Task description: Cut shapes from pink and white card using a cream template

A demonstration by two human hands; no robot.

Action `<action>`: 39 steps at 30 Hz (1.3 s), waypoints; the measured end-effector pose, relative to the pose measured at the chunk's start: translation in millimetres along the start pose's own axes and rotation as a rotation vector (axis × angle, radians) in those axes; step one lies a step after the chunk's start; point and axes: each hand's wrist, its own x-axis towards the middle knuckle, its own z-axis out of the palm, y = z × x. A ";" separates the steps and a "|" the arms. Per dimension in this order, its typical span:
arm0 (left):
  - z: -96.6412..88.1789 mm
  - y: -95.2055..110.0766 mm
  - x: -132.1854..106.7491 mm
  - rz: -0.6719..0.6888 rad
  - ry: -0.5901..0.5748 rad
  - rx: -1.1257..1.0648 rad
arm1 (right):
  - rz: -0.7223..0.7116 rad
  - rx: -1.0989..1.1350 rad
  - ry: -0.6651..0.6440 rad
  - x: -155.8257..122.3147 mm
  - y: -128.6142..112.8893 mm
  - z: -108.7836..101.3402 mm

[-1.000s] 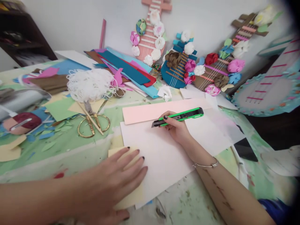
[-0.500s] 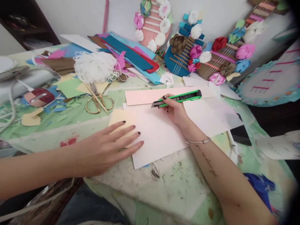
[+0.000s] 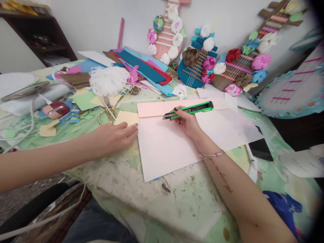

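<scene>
The person's right hand (image 3: 186, 123) is holding a green-and-black cutter (image 3: 202, 107) in a narrow grip, thumb and fingers closing around the front part of the handle. The blade (image 3: 167, 116) is projecting from that grip toward the left, above the far part of a white sheet (image 3: 159, 148) (whether its tip is touching the paper, one cannot tell). The sheet is lying beneath the right hand and extending from it toward the left and toward the person, its left edge ending just beside the left hand (image 3: 117, 137); so the right hand is being the nearer one to the sheet's far margin, and the left hand the nearer one to its left edge. The left grip is looking loosely bunched, its fingers lying against the near side of a cream paper piece (image 3: 128, 117); whether it is pinching anything, one cannot tell. The cutter's long axis is running roughly from left to right, the blade pointing left and slightly toward the person, the rear end pointing right and slightly away. The sheet's long axis is also running left to right, slanting away on the right. A peach strip (image 3: 150, 109) is lying lengthwise along its far side, nearly parallel with the cutter. All the papers are resting on the cloth-covered surface (image 3: 182, 195).
</scene>
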 end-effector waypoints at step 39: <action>-23.7 43.0 41.4 0.434 0.316 -0.437 | 0.005 0.053 0.022 2.1 -0.6 1.2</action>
